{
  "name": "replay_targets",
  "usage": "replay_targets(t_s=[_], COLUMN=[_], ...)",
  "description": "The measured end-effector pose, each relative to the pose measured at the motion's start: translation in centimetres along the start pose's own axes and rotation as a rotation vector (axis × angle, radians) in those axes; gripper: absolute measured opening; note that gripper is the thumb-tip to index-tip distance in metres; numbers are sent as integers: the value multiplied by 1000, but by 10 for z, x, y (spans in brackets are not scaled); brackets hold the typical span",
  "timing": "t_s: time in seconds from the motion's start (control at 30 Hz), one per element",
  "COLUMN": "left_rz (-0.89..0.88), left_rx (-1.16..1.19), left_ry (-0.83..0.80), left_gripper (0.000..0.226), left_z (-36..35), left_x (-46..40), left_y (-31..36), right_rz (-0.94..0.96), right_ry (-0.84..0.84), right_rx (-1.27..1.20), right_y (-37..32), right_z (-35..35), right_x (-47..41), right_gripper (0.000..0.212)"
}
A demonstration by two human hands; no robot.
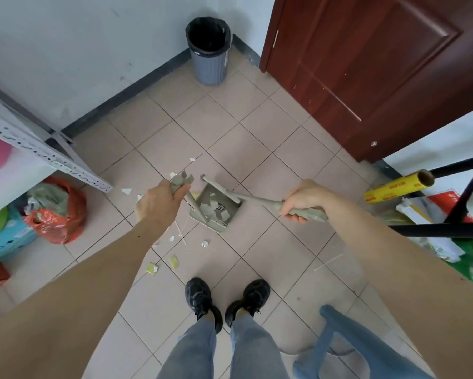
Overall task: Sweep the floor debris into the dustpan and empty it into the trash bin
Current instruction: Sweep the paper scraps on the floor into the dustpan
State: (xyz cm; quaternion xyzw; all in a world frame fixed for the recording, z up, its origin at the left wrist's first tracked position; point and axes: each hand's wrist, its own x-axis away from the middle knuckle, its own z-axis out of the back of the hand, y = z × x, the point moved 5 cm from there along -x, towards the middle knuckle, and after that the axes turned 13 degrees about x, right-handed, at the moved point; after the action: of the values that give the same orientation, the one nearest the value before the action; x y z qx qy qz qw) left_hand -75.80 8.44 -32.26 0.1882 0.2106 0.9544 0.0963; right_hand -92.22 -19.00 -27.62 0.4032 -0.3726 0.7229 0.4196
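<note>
A: What's each grip doing?

B: I see the left hand (158,199) clenched around the top of the dustpan handle (181,184), and the right hand (305,201) wrapped around the broom handle (260,201)

A: And the dustpan?

B: The dustpan (216,212) sits on the tiled floor (270,127) between the two hands, with white paper scraps (212,207) inside. The broom head (219,187) lies along its far edge. More debris (173,261) is scattered on the floor just left of it

A: The bin?

B: The trash bin (209,50) stands well apart, in the corner beside the door (366,64)
</note>
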Motion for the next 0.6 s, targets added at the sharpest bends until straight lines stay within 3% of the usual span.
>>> replay_targets(t_s=[0.13,0.27,0.47,0.6], left_rz=[23,79,163,216], left_rx=[5,16,35,51], left_ry=[51,106,168,204], left_gripper=[59,61,63,63], left_z=[22,35,46,49], left_x=[2,-3,-13,-20], left_y=[-16,-39,-70,-86], right_rz=[2,54,93,125], right_ry=[87,180,281,298], right_rx=[-33,-11,39,53], right_y=[-18,-41,-95,-130], right_z=[4,1,-8,-19], right_x=[-6,-25,-61,-85], right_gripper=[9,27,15,18])
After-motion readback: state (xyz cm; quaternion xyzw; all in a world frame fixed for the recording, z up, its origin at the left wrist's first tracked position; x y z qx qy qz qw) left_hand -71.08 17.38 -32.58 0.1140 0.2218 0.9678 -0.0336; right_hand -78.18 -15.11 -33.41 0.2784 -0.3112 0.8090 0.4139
